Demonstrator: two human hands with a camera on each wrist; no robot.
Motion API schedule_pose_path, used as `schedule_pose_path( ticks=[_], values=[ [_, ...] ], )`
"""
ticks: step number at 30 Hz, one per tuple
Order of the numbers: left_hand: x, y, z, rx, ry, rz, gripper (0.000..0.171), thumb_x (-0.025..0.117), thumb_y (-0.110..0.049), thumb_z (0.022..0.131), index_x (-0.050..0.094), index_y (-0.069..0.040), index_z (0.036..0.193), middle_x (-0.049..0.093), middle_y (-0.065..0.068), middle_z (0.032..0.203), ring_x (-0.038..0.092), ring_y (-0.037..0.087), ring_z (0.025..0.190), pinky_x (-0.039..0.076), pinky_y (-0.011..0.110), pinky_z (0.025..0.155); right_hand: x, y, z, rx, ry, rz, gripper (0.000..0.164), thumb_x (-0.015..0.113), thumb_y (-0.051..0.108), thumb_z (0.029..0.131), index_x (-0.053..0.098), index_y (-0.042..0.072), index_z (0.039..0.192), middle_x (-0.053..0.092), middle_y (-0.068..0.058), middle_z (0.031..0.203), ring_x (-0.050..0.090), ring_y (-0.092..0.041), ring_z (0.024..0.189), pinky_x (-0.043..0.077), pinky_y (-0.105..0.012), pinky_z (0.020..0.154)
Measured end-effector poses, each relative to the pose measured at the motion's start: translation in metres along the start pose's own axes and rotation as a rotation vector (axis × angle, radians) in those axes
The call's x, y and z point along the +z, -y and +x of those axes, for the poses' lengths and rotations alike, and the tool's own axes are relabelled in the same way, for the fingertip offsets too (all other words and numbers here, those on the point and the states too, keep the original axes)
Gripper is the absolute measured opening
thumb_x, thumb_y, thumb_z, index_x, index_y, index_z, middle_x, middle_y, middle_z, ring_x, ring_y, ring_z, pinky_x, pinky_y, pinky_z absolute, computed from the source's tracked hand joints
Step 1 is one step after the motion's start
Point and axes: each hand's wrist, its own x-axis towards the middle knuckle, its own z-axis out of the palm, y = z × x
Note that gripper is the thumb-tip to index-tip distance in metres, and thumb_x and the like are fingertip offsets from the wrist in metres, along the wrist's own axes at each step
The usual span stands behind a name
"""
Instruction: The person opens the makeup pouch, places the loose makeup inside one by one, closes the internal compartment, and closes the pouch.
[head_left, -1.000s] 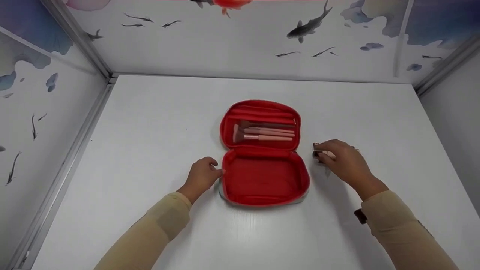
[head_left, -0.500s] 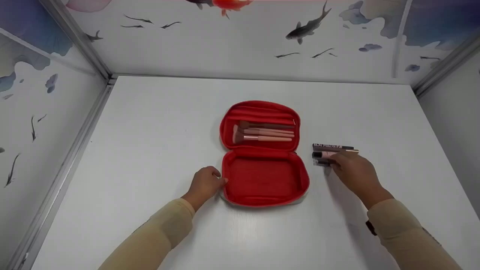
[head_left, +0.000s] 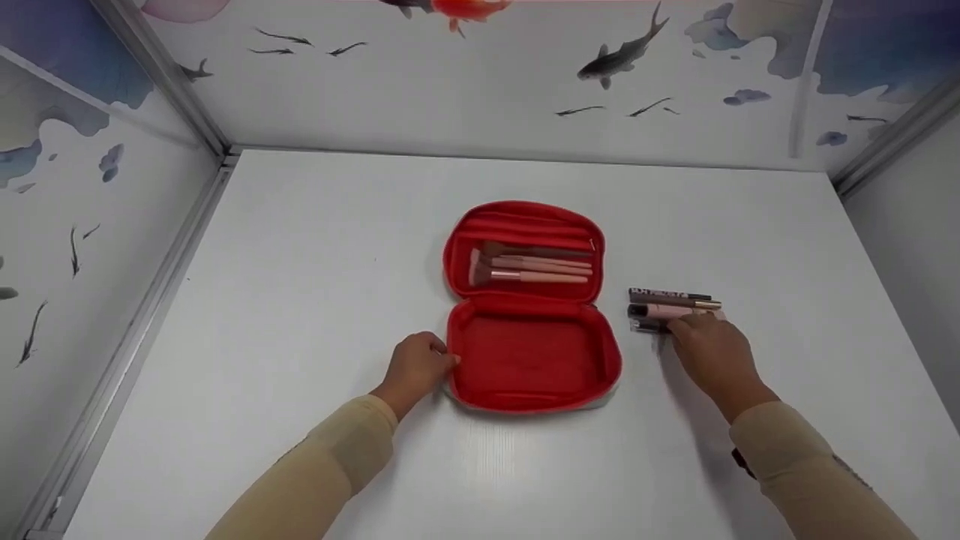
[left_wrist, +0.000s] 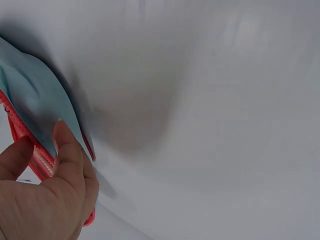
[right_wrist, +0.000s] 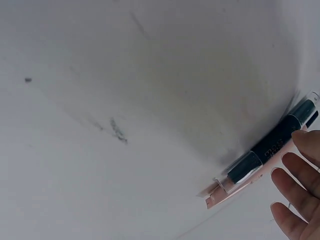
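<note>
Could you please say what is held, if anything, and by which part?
Left hand: the red-lined blue fabric case, by its left rim. Right hand: cannot be told.

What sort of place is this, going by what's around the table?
Probably a small partitioned booth or workstation: a white tabletop stands against pale panels printed with fish, and metal framing runs up the corners.
</note>
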Motion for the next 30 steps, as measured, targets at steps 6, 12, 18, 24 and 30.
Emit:
schedule_pose_path(
  ticks=[6, 12, 18, 24, 30],
  values=[
    [0.000, -0.001, 0.002, 0.009, 0.004, -0.017, 0.013, 0.066, -0.014, 0.090, 0.063, -0.003, 0.097, 0.060, 0.006, 0.086, 0.055, 0.019, 0.079, 0.049, 0.028, 0.067, 0.001, 0.003, 0.002, 0.010, 0.035, -0.049, 0.019, 0.069, 0.001, 0.086, 0.067, -0.006, 0.103, 0.068, -0.026, 0.102, 0.064, -0.042, 0.096, 0.050, -0.055, 0.085],
    [0.001, -0.002, 0.002, 0.014, 0.005, -0.030, 0.008, 0.066, -0.011, 0.089, 0.062, -0.004, 0.088, 0.059, 0.005, 0.079, 0.053, 0.017, 0.075, 0.046, 0.026, 0.064, 0.004, 0.001, 0.004, -0.026, 0.016, -0.086, 0.024, 0.069, 0.002, 0.086, 0.066, -0.006, 0.108, 0.068, -0.025, 0.106, 0.064, -0.041, 0.099, 0.049, -0.054, 0.088],
    [0.004, 0.001, 0.004, 0.015, 0.014, -0.026, 0.012, 0.065, -0.011, 0.090, 0.059, -0.007, 0.080, 0.057, 0.003, 0.073, 0.051, 0.016, 0.072, 0.043, 0.024, 0.060, 0.005, 0.001, 0.006, -0.052, 0.026, -0.104, 0.024, 0.069, 0.003, 0.086, 0.068, -0.006, 0.109, 0.067, -0.024, 0.108, 0.063, -0.040, 0.103, 0.047, -0.054, 0.092],
    [0.004, 0.003, 0.004, 0.010, 0.018, -0.035, 0.014, 0.064, -0.011, 0.091, 0.057, -0.008, 0.079, 0.055, 0.003, 0.071, 0.050, 0.015, 0.069, 0.041, 0.023, 0.057, 0.002, 0.003, 0.010, -0.020, 0.108, -0.082, 0.020, 0.067, 0.001, 0.088, 0.069, -0.006, 0.106, 0.069, -0.025, 0.102, 0.064, -0.040, 0.098, 0.049, -0.053, 0.089],
    [0.004, 0.002, 0.004, -0.012, 0.034, -0.046, 0.012, 0.064, -0.012, 0.092, 0.057, -0.007, 0.083, 0.056, 0.004, 0.074, 0.051, 0.015, 0.070, 0.043, 0.023, 0.058, -0.003, 0.002, 0.015, 0.053, 0.218, -0.005, 0.022, 0.065, 0.004, 0.090, 0.069, -0.003, 0.110, 0.068, -0.028, 0.101, 0.064, -0.044, 0.096, 0.051, -0.055, 0.083]
  ],
)
